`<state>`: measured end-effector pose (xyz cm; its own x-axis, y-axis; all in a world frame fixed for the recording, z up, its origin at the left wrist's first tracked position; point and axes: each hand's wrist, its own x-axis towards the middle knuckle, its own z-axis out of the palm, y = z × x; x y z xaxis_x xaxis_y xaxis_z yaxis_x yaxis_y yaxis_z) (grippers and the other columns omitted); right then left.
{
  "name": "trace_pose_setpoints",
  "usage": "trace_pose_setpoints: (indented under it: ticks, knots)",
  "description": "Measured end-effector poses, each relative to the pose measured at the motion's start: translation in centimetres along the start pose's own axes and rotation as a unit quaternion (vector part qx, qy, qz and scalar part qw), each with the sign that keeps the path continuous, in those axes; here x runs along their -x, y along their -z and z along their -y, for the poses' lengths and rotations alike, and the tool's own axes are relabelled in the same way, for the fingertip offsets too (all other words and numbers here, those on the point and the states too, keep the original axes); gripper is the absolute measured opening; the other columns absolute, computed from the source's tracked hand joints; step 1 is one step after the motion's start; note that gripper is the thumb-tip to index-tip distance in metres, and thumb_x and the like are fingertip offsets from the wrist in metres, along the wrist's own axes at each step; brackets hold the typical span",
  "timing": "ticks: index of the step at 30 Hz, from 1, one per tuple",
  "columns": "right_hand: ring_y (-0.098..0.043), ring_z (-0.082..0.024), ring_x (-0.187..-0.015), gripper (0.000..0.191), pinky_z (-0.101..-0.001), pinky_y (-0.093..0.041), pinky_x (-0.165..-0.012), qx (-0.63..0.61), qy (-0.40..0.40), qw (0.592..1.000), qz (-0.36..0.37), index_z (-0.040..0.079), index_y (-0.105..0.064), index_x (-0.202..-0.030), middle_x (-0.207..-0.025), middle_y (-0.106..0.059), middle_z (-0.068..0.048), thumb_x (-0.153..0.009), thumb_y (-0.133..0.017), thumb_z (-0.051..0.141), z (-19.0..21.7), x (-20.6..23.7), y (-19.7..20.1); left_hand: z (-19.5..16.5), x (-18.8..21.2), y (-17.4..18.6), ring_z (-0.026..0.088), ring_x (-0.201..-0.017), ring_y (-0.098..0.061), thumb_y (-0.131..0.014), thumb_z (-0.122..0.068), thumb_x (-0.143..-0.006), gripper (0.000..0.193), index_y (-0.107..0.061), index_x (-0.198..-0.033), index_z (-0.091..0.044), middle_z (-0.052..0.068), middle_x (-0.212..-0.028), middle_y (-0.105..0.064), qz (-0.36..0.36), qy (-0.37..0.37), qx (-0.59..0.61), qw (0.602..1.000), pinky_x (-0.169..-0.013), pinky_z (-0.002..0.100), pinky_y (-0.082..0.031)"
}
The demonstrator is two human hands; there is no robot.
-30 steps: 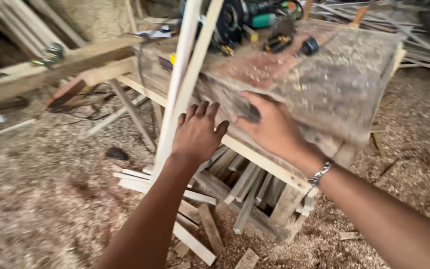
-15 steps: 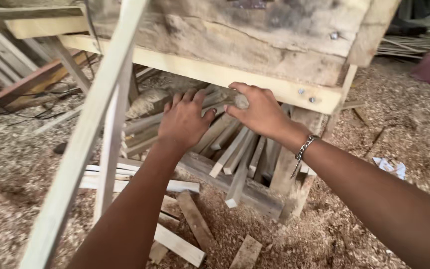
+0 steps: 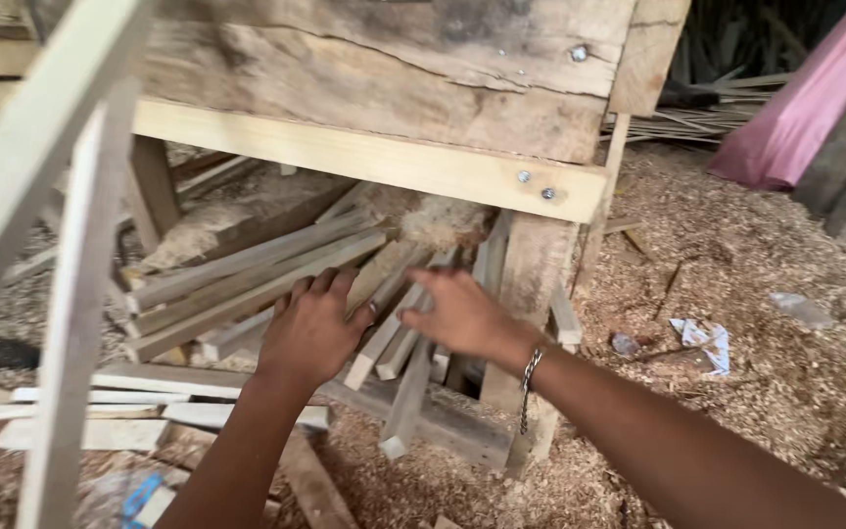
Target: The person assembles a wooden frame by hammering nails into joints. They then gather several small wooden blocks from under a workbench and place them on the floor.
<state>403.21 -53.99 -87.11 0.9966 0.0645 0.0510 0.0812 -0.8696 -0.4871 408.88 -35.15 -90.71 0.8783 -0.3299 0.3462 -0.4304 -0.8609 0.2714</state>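
Both your hands have dropped from the workbench top into the wood offcuts (image 3: pixel 276 269) beneath it: left hand (image 3: pixel 310 328) resting on them, fingers loosely curled, right hand (image 3: pixel 462 313) with fingers spread, gripping nothing yet.

Narrow gap under the pale crossbeam (image 3: pixel 374 157), crowded with wood sticks (image 3: pixel 247 279); post (image 3: pixel 531 284) alongside.

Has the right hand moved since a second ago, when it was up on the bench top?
Yes. The right hand has dropped below the pale rail of the bench and now reaches among the wood sticks stacked underneath.

Crumpled pale wrapper (image 3: pixel 699 340) on sawdust
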Motion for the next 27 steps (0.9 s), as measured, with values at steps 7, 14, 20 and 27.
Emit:
trace_pose_setpoints:
  ticks: [7,14,20,27]
  knots:
    - [-0.039,-0.006,-0.039,0.068,-0.0231,-0.045,-0.039,0.021,-0.066,0.998,0.011,0.016,-0.034,-0.158,-0.050,-0.043,0.003,-0.096,-0.060,0.030,-2.3,1.4,-1.5,-2.3,-0.1,-2.9,0.034,-0.141,-0.043,-0.057,-0.042,-0.094,0.062,-0.043,-0.150,-0.017,0.011,-0.152,-0.048,0.041,-0.009,0.030,0.999,-0.117,0.059,-0.033]
    - [-0.051,-0.009,-0.038,0.065,-0.0235,-0.051,-0.048,0.090,-0.031,0.995,-0.015,0.016,-0.036,-0.157,-0.047,-0.051,-0.006,-0.099,-0.061,0.032,-5.5,0.3,-2.0,-3.7,-0.1,-6.9,0.035,-0.137,-0.047,-0.057,-0.046,-0.097,0.059,-0.046,-0.146,-0.016,0.016,-0.145,-0.052,0.087,-0.024,0.017,0.996,-0.115,0.057,-0.038]
    - [-0.059,-0.012,-0.048,0.062,-0.0276,-0.051,-0.044,0.136,-0.035,0.990,0.014,0.007,-0.036,-0.153,-0.063,-0.066,-0.010,-0.094,-0.055,0.008,-6.6,-0.4,-4.8,-3.7,-1.0,-10.0,0.037,-0.135,-0.048,-0.060,-0.040,-0.094,0.056,-0.050,-0.141,-0.011,0.014,-0.145,-0.053,0.046,-0.087,0.028,0.995,-0.111,0.054,-0.040]
    - [-0.073,-0.021,-0.064,0.036,-0.0310,-0.060,-0.060,0.015,-0.020,0.999,0.037,-0.007,-0.052,-0.126,-0.084,-0.067,-0.017,-0.092,-0.056,0.002,-11.5,-2.9,-9.7,-4.0,-2.6,-13.5,0.035,-0.131,-0.051,-0.060,-0.034,-0.097,0.057,-0.046,-0.146,-0.009,0.018,-0.143,-0.054,0.125,-0.076,0.027,0.989,-0.112,0.052,-0.042]
